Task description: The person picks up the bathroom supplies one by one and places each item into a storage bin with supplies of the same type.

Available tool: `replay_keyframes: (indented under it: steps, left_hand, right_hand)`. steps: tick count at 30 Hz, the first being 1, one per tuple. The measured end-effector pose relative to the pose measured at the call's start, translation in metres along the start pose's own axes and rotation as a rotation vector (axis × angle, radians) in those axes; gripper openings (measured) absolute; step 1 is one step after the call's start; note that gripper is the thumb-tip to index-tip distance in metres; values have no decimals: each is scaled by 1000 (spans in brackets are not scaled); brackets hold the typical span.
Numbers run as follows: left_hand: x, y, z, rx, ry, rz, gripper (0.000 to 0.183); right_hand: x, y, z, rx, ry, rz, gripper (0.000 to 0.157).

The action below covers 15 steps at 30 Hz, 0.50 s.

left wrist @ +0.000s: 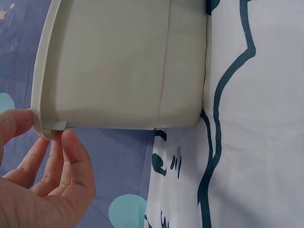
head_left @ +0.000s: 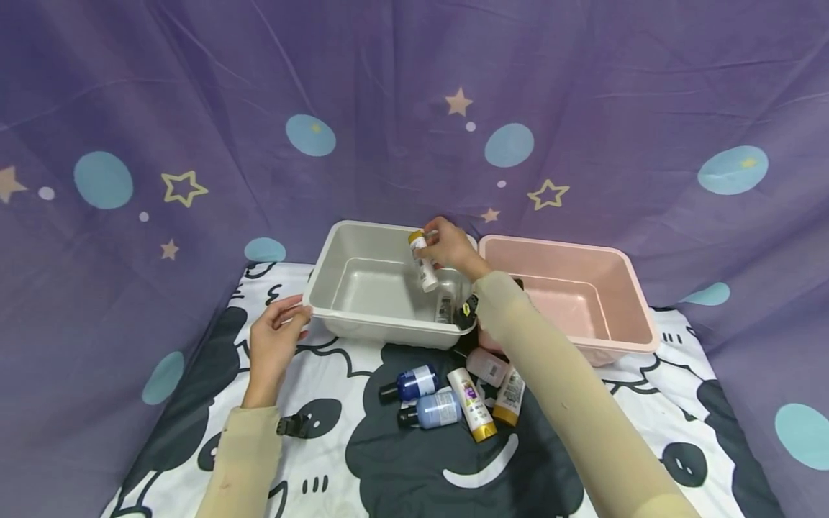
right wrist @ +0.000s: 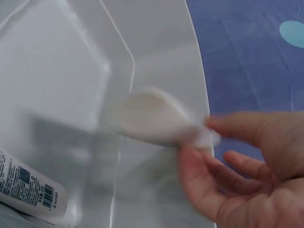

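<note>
My left hand (head_left: 275,342) pinches the front left corner of a pale grey plastic bin (head_left: 382,325). In the left wrist view, the thumb lies on the outer rim and the fingertips sit beneath it. Over the same bin, my right hand (head_left: 450,250) holds a small white bottle with a gold cap (head_left: 424,266), tilted; it is blurred in the right wrist view. Another white bottle with a printed barcode label (right wrist: 35,190) lies inside the bin, at its right end. My right forearm hides part of the pink bin (head_left: 563,306).
In front of the bins lie a dark blue bottle (head_left: 417,383), a light blue bottle (head_left: 432,410), a white gold-capped bottle (head_left: 471,404), a pink bottle (head_left: 487,367) and another gold-capped bottle (head_left: 510,396). A purple patterned curtain (head_left: 388,165) hangs behind the cartoon-print cloth (head_left: 324,460).
</note>
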<state>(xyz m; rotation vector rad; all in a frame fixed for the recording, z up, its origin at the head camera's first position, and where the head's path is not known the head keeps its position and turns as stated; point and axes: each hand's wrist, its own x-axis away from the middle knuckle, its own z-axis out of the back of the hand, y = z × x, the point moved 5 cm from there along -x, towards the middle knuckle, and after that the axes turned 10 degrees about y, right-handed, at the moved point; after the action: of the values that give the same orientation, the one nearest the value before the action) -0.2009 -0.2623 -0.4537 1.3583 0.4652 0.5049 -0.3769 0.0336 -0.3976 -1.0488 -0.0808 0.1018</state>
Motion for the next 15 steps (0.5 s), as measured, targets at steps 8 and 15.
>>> replay_keyframes:
  steps: [8, 15]
  left_hand:
    - [0, -1, -1, 14, -3, 7, 37]
    - [0, -2, -1, -4, 2, 8, 39]
  right_hand:
    - [22, -17, 29, 63, 111, 128, 40]
    - [66, -13, 63, 16, 177, 182, 39]
